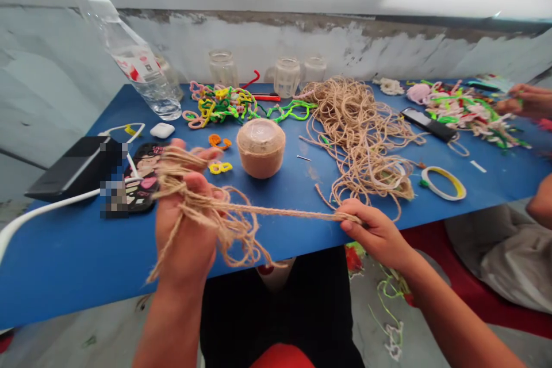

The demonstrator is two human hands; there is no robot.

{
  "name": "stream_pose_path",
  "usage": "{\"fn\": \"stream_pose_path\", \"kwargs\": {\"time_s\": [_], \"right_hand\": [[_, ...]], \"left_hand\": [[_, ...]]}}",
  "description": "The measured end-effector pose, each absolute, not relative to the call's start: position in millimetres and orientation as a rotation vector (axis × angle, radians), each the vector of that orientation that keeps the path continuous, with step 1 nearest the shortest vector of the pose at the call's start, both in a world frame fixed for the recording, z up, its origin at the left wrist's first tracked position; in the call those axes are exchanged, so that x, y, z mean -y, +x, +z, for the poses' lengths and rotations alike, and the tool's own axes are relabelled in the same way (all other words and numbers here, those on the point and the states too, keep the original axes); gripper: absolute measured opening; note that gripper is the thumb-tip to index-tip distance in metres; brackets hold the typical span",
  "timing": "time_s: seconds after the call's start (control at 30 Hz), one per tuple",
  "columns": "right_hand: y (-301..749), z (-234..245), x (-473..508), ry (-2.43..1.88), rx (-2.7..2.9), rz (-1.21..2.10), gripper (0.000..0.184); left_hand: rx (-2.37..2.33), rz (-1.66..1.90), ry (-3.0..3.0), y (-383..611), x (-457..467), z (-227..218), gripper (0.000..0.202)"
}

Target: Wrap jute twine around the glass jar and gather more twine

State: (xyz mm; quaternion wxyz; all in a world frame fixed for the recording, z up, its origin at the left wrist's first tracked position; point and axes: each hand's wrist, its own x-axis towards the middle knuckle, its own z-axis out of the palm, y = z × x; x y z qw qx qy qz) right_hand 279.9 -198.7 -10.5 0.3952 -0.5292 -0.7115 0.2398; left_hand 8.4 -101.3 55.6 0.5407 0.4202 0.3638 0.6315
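Note:
My left hand is raised over the near edge of the blue table, closed on a bundle of jute twine wound round its fingers, with loose loops hanging below. A taut stretch of the same twine runs right to my right hand, which pinches its end. Behind the hands stands a jar wrapped in twine. A big loose heap of twine lies to the right of it.
A tilted plastic bottle, glass jars, coloured pipe-cleaner shapes, a tape ring, a phone, earbud case, a dark box and a white cable lie on the table. Another person's hand works at the far right.

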Motion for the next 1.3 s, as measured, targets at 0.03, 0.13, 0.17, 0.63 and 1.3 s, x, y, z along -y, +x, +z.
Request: {"fn": "stream_pose_path", "kwargs": {"time_s": [0.03, 0.13, 0.17, 0.63, 1.3], "right_hand": [[279.1, -11.7, 198.3, -1.357, 1.773, 0.619, 0.012], [273.6, -13.1, 195.7, -1.42, 1.659, 0.663, 0.016], [271.3, -13.0, 194.5, -1.431, 1.619, 0.691, 0.017], [278.0, -25.1, 185.7, -1.467, 1.237, 0.896, 0.038], [302.4, -25.4, 165.7, -1.662, 0.893, 0.694, 0.055]], "left_hand": [[-0.867, 1.503, 0.975, 11.6, 104.8, 56.1, 0.064], [-0.782, 1.356, 0.868, 20.0, 117.3, 55.7, 0.064], [-0.717, 1.263, 0.818, 22.1, 122.0, 55.1, 0.061], [-0.424, 1.101, 0.493, 19.3, 127.8, 49.9, 0.055], [-0.528, 1.541, 0.445, -42.4, 108.0, 62.4, 0.037]]}}
